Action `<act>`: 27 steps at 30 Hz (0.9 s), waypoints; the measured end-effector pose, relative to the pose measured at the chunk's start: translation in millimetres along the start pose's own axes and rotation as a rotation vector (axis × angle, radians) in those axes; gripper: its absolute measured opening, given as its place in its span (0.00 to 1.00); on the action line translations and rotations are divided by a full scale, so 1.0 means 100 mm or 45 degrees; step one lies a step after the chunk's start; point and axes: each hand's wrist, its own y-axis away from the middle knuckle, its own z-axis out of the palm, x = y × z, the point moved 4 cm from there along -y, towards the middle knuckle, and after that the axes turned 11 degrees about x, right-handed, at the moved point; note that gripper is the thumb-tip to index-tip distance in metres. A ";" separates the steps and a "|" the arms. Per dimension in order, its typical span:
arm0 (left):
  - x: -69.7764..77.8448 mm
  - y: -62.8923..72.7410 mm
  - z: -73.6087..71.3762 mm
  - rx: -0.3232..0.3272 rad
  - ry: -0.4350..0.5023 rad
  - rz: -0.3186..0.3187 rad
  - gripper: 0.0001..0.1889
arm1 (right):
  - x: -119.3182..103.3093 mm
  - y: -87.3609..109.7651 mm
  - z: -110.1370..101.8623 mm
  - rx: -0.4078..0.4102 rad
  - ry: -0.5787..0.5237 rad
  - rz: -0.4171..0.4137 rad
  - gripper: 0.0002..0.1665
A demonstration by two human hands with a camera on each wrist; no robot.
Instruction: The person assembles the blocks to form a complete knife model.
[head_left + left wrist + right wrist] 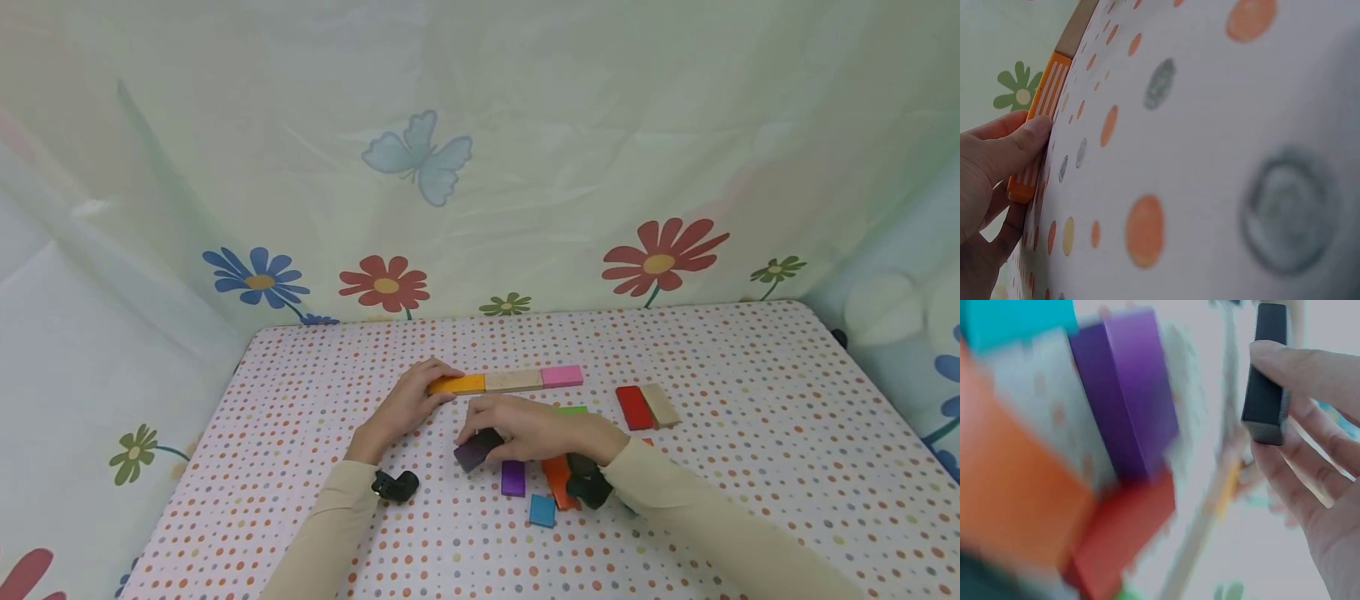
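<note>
My left hand [408,408] holds the left end of an orange wooden block [459,384], thumb along the near side and fingers behind. Thin pale stripes mark this block's side in the left wrist view. To its right, a plain wooden block [513,381] and a pink block [562,377] continue the line end to end. In front of that row, my right hand [521,425] pinches a black block [472,451] between thumb and fingertips. The right wrist view has this black block [1265,394] tilted above the spotted cloth.
Under and beside my right forearm lie a purple block [513,478], a blue block [542,511], an orange-red block [558,479] and a partly hidden green block [573,409]. Farther right, a red block [634,407] lies against a plain wooden one [660,406].
</note>
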 end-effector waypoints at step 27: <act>0.00 0.01 0.00 0.007 0.002 0.001 0.17 | 1.25 1.11 -0.94 0.519 0.134 0.574 0.23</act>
